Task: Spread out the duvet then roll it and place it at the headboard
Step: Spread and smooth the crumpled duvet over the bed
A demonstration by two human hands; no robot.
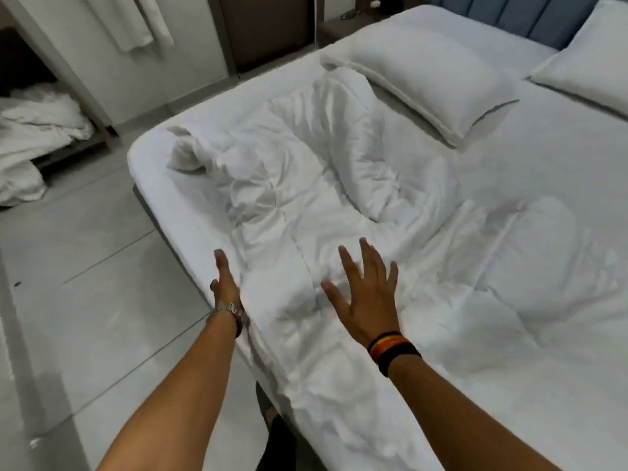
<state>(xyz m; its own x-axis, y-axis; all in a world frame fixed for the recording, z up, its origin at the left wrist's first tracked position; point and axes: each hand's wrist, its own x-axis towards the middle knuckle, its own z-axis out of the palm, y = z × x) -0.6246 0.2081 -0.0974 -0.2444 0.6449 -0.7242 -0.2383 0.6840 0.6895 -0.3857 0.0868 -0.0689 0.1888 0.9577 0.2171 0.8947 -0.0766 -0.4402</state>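
The right hand [368,294] is flat with fingers spread wide, palm down on the duvet [339,205], gripping nothing, while the left hand [226,283] is open too, held edge-on against the duvet's side at the mattress edge. The duvet's a rumpled white mess across the near side of the bed [543,137], bunched up toward the two pillows [431,83] and the blue headboard [530,15]. More white linen [37,137] is piled on the floor off to the left.
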